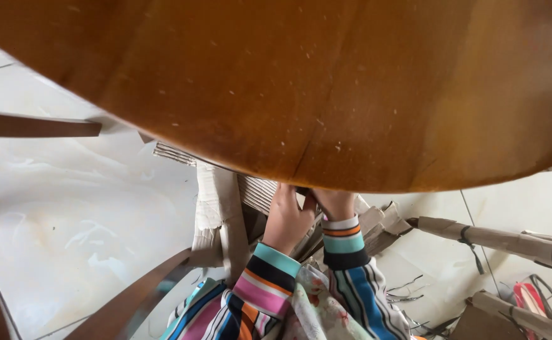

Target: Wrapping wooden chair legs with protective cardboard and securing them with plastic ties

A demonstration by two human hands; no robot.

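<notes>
Tabletop [326, 88], wooden and nearest the lens, hides both sets of fingertips. Left hand [286, 221] and right hand [334, 204] reach beneath its edge onto corrugated cardboard [258, 192]; whether the fingers grip it cannot be told. More cardboard strips [509, 240] lie on the floor [80, 214] alongside.

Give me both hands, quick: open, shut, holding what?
Left hand: on the cardboard pieces; grip cannot be told.
Right hand: fingers hidden under the wooden table; cannot be told.

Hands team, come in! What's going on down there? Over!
Left hand and right hand both on torn brown corrugated cardboard pieces. Fingers hidden under round brown wooden table; grip unclear.
</notes>
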